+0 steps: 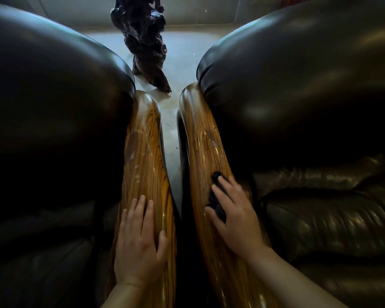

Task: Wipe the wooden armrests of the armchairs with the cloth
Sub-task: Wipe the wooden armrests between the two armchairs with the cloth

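Right-hand armrest [206, 152] being wiped.
The dark cloth [216, 201] is pressed flat under the right hand [236, 216], aimed at twelve o'clock; the left hand [140, 241] lies released, empty, on the left armrest [142, 152] for balance.

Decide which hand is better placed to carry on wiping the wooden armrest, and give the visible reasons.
Right. The right hand presses the dark cloth flat on the right armrest. The left hand lies bare on the left armrest, without a cloth.
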